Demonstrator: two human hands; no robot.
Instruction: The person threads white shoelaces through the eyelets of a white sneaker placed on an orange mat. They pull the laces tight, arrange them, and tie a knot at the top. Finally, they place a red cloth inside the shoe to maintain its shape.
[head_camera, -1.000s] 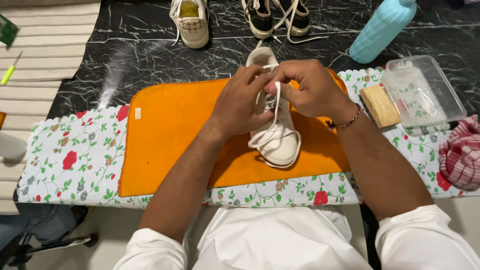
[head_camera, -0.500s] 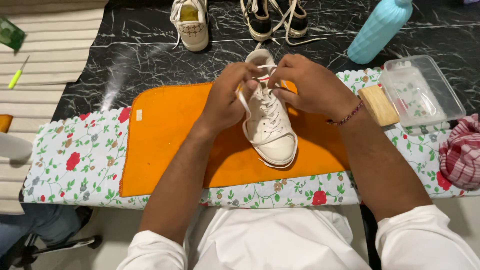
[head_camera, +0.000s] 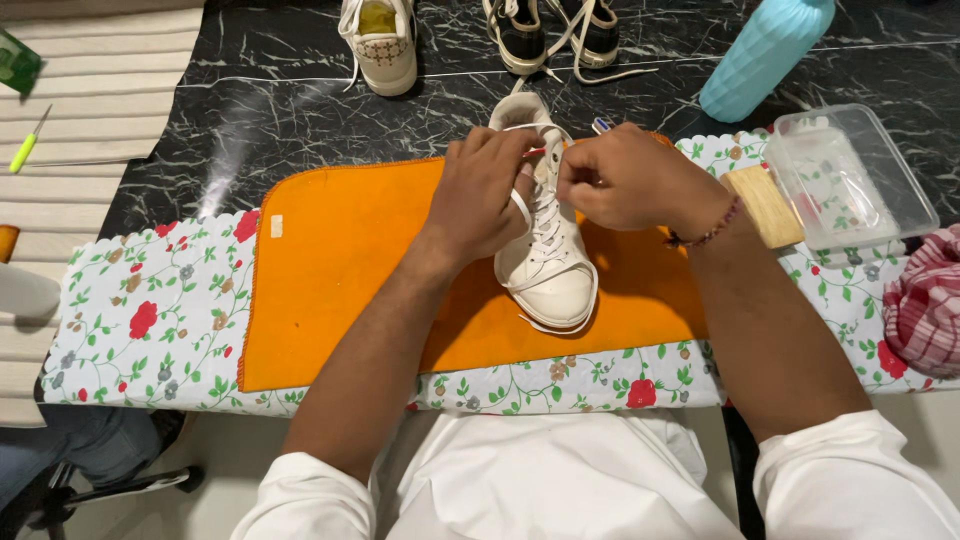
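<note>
Pinching the white lace (head_camera: 520, 205) at the white sneaker (head_camera: 548, 255) collar, left hand (head_camera: 487, 192) and right hand (head_camera: 625, 178) risk uneven tension; slack could loosen lower crossings.

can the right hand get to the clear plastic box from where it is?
Probably yes: the right hand is at the white sneaker's laces, and only the wooden block lies between it and the clear plastic box.
</note>
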